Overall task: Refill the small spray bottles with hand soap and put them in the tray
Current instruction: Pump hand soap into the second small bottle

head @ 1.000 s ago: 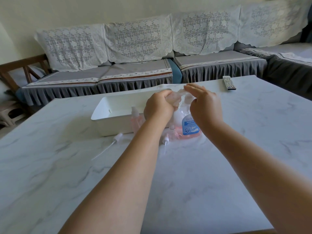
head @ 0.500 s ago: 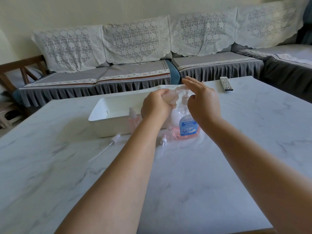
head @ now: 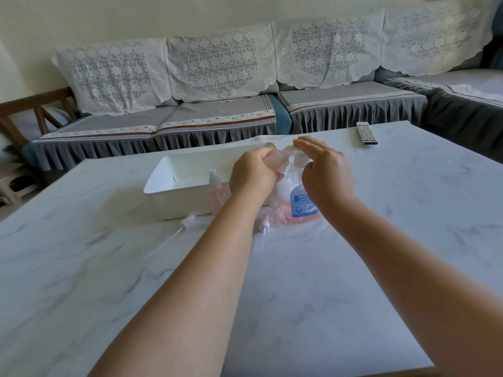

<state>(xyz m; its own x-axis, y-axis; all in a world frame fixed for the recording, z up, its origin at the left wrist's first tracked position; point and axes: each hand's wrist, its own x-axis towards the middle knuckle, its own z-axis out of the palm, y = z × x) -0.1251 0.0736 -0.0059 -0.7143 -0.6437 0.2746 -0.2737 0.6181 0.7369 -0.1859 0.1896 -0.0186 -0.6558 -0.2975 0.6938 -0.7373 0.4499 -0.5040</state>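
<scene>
My left hand (head: 253, 175) is closed around a small clear spray bottle (head: 279, 163), held tilted beside the pump of the hand soap bottle (head: 300, 205), which has pink liquid and a blue label. My right hand (head: 325, 172) rests on top of the pump with its fingers spread flat. A white tray (head: 168, 183) stands just behind and left. One small pink spray bottle (head: 216, 190) stands upright against the tray's front wall. Another small bottle (head: 276, 210) sits low beside the soap bottle, partly hidden by my left forearm.
Two loose white spray heads with dip tubes lie on the marble table, one (head: 186, 221) left of my forearm, one (head: 265, 227) right of it. A remote control (head: 366, 133) lies at the far right edge. A grey sofa with lace covers runs behind the table.
My right hand has come down lower onto the soap pump. The left hand stays closed on the small bottle at the nozzle.
</scene>
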